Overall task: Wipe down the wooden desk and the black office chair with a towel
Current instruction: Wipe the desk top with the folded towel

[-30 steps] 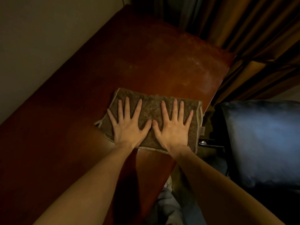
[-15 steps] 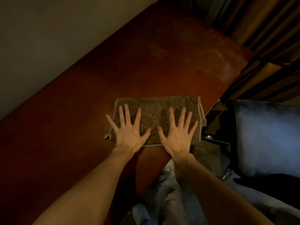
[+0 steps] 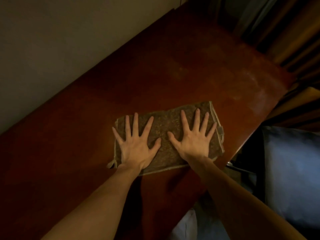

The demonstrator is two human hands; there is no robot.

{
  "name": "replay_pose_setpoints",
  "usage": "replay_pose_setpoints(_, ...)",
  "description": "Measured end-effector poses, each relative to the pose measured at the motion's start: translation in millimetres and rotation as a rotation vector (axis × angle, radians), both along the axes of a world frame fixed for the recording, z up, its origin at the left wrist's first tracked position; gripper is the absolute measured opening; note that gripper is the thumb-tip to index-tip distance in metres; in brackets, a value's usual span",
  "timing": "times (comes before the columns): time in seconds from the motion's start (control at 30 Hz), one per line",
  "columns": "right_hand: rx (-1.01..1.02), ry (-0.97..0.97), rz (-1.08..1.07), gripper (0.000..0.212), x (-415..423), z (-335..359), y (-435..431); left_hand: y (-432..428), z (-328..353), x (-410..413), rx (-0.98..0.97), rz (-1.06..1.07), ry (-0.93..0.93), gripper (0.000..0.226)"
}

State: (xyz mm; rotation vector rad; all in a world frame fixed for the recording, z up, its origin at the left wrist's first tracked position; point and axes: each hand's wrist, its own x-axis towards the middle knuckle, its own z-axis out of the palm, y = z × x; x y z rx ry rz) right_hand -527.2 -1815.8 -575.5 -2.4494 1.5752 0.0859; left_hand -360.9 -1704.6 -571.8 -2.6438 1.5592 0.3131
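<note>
A folded brown towel (image 3: 166, 129) with a pale hem lies flat on the reddish-brown wooden desk (image 3: 173, 70), near its right end. My left hand (image 3: 136, 144) is pressed flat on the towel's left half with the fingers spread. My right hand (image 3: 194, 137) is pressed flat on the right half, fingers also spread. Neither hand grips the cloth. The black office chair (image 3: 290, 170) stands to the right of the desk, its padded surface catching a bluish light.
A pale wall (image 3: 52, 49) runs along the desk's far side. Brown curtains (image 3: 285, 32) hang beyond the desk's right end. My trouser legs (image 3: 187, 226) show below the desk's front edge, between desk and chair.
Both hands have slid the towel away from the desk's front edge toward the wall, and it now lies slightly tilted, right side farther away.
</note>
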Motion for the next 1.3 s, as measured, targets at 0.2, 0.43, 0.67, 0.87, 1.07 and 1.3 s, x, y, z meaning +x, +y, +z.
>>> replay_pose_setpoints(0.2,-0.033,-0.006,0.097,0.091,48.8,2.1,-62.4,-49.5,-0.3,38.8,-0.035,0.094,0.002,0.078)
replay_pose_setpoints(0.43,-0.064,0.000,0.230,0.090,88.4,3.1,-107.4,-83.9,-0.2,73.8,-0.055,0.155,0.001,0.079)
replay_pose_setpoints(0.67,-0.073,0.009,0.328,0.086,125.5,2.3,-138.9,-105.8,-2.6,102.3,-0.081,0.209,-0.017,0.079)
replay_pose_setpoints(0.87,-0.087,0.001,0.399,0.085,158.4,-0.5,-165.0,-121.9,-3.2,126.9,-0.105,0.246,-0.038,0.077)
replay_pose_setpoints(1.07,-0.087,0.019,0.425,0.084,191.9,-0.9,-191.1,-145.3,-6.7,156.1,-0.097,0.279,-0.064,0.079)
replay_pose_setpoints(1.3,-0.087,0.023,0.426,0.085,234.9,-1.5,-218.4,-170.9,-7.6,187.7,-0.104,0.337,-0.074,0.079)
